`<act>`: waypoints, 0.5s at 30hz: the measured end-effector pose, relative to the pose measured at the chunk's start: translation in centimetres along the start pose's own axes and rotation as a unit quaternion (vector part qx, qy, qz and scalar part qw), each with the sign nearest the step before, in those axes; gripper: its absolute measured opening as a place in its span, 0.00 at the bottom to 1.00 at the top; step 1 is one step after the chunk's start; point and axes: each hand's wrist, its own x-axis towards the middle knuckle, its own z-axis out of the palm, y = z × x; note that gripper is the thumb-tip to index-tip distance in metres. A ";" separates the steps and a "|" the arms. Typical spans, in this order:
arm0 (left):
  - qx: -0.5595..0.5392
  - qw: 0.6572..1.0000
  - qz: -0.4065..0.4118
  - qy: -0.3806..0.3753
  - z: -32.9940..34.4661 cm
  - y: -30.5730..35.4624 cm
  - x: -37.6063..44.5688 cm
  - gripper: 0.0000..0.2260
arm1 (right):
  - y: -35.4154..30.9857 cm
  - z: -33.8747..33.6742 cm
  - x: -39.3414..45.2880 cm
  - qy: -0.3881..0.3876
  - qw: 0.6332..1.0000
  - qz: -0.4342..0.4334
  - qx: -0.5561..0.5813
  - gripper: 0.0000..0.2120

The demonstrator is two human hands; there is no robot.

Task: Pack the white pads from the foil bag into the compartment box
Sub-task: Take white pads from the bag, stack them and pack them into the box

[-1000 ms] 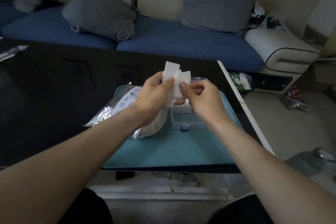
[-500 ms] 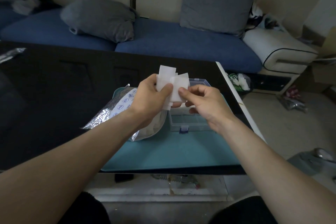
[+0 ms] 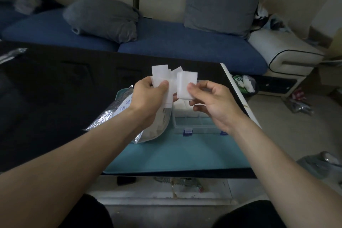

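So the right hand [image 3: 209, 102] just pinched one white pad [image 3: 185, 85] off the stack the left hand [image 3: 148, 98] grips, ready for the compartment box [image 3: 194, 122] below.

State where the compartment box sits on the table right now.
In the head view, the clear compartment box sits on the teal mat, right of the foil bag and partly hidden beneath the right hand.
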 end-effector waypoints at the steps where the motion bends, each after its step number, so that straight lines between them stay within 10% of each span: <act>1: -0.001 1.000 -0.015 0.007 0.0 0.1 0.1 0.03 | 0.1 0.3 -0.1 -0.018 1.000 -0.001 -0.011 0.07; 9: -0.167 0.976 -0.115 -0.081 0.4 0.8 0.0 0.10 | 1.4 2.7 -0.2 0.052 0.994 -0.023 -0.096 0.11; 15: -0.034 0.995 -0.007 -0.092 0.5 -0.1 -0.2 0.13 | 1.2 2.3 0.1 0.106 0.965 -0.089 -0.222 0.16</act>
